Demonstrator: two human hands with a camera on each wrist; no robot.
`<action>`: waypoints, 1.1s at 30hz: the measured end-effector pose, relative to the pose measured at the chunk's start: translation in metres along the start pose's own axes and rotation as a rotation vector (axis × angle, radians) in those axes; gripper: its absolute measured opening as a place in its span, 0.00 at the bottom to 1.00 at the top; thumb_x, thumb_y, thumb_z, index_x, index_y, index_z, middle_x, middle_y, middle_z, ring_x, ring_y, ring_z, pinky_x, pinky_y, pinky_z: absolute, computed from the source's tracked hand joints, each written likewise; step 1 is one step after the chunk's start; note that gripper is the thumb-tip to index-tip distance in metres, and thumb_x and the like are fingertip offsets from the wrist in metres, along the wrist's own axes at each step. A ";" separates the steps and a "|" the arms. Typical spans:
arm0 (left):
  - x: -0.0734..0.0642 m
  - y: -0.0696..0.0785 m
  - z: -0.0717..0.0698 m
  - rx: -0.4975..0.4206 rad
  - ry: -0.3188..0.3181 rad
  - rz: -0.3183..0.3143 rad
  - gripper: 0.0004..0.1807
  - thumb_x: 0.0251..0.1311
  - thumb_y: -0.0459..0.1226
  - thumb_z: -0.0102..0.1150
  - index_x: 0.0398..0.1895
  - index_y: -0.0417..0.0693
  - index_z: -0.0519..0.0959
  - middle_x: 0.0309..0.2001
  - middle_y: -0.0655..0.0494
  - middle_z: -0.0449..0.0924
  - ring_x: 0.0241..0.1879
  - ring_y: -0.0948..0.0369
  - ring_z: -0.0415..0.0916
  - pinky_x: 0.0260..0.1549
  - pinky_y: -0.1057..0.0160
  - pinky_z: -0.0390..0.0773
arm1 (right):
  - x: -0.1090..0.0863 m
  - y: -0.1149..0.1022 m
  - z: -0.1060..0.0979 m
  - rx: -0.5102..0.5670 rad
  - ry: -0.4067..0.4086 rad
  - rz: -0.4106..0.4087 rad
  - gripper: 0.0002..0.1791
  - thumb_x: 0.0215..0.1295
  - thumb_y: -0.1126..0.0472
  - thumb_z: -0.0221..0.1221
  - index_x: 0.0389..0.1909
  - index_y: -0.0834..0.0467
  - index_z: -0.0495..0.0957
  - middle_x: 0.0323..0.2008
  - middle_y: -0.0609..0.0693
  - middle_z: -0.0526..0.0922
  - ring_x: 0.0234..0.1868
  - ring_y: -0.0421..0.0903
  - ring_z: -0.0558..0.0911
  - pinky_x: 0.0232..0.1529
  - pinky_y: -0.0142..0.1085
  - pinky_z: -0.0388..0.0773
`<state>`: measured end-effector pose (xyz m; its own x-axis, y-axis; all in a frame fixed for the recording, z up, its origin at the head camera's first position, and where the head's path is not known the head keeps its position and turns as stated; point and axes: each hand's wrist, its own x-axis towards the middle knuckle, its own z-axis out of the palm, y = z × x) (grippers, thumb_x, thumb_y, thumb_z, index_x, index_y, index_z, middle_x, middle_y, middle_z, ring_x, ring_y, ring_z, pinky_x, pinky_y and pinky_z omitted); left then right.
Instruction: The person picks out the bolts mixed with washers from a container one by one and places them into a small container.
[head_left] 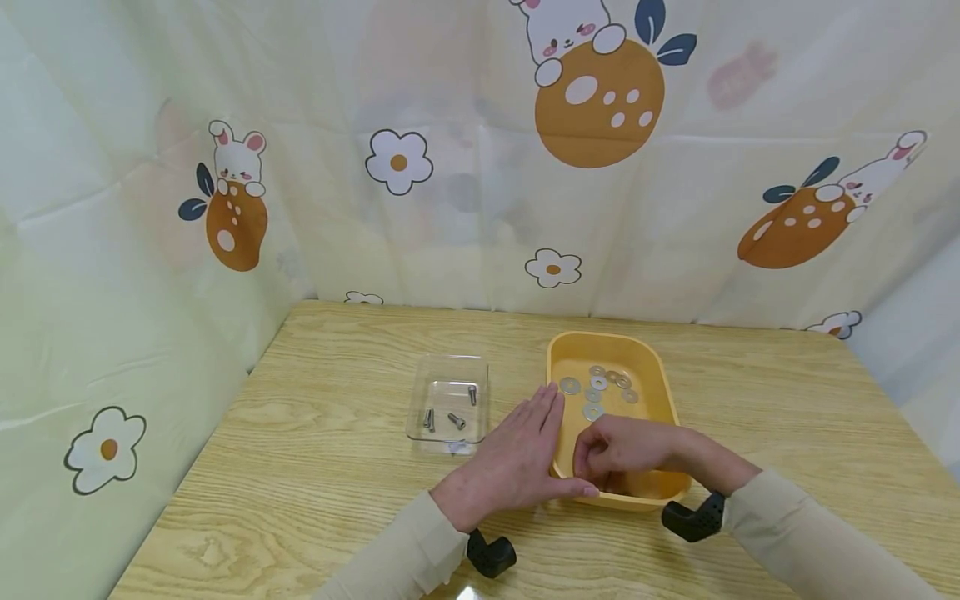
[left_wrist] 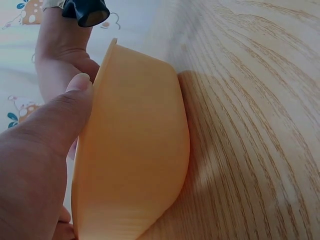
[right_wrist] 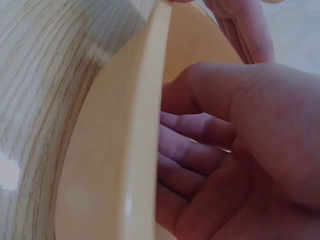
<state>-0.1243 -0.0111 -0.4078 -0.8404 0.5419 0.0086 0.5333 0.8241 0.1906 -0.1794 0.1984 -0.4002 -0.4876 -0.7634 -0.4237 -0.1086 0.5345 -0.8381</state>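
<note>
An orange-yellow plastic bin [head_left: 660, 392] stands on the table, with several flat metal washers [head_left: 593, 412] spread over its floor. My left hand [head_left: 517, 458] rests on the bin's near left corner. Its fingers lie straight along the left rim, while the thumb [left_wrist: 75, 102] touches the near rim. Inside the near end of the bin is my right hand [head_left: 630, 446], its fingers bent down toward the floor. In the right wrist view the near wall hides those fingertips, so I cannot tell whether they hold anything.
Left of the bin sits a clear plastic box [head_left: 420, 392] with several metal screws [head_left: 456, 421] in it. The wood-grain table [head_left: 315, 450] reaches back to a patterned curtain [head_left: 465, 208]. Both wrists carry black camera mounts [head_left: 491, 556].
</note>
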 end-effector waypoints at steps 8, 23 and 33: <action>0.001 0.000 0.001 -0.001 0.001 -0.002 0.64 0.54 0.78 0.40 0.80 0.40 0.42 0.81 0.46 0.40 0.80 0.55 0.39 0.76 0.59 0.52 | 0.000 0.008 -0.008 0.164 0.126 0.016 0.12 0.70 0.67 0.52 0.43 0.73 0.78 0.36 0.60 0.85 0.34 0.49 0.86 0.37 0.39 0.87; 0.000 -0.002 -0.002 -0.106 0.009 -0.005 0.66 0.52 0.78 0.42 0.80 0.40 0.38 0.81 0.43 0.37 0.80 0.53 0.39 0.77 0.57 0.51 | -0.008 0.007 -0.020 0.295 0.272 -0.019 0.18 0.73 0.64 0.52 0.51 0.79 0.74 0.38 0.60 0.86 0.35 0.46 0.86 0.41 0.38 0.87; -0.005 -0.007 -0.014 -0.149 0.035 -0.050 0.66 0.52 0.75 0.49 0.80 0.42 0.39 0.81 0.45 0.38 0.80 0.54 0.40 0.76 0.56 0.52 | -0.014 0.000 -0.026 0.309 0.341 -0.011 0.22 0.74 0.61 0.53 0.55 0.78 0.72 0.42 0.63 0.85 0.39 0.46 0.86 0.44 0.38 0.86</action>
<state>-0.1257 -0.0220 -0.3957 -0.8698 0.4925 0.0295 0.4729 0.8151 0.3347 -0.1950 0.2190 -0.3853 -0.7504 -0.5781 -0.3204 0.1230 0.3540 -0.9271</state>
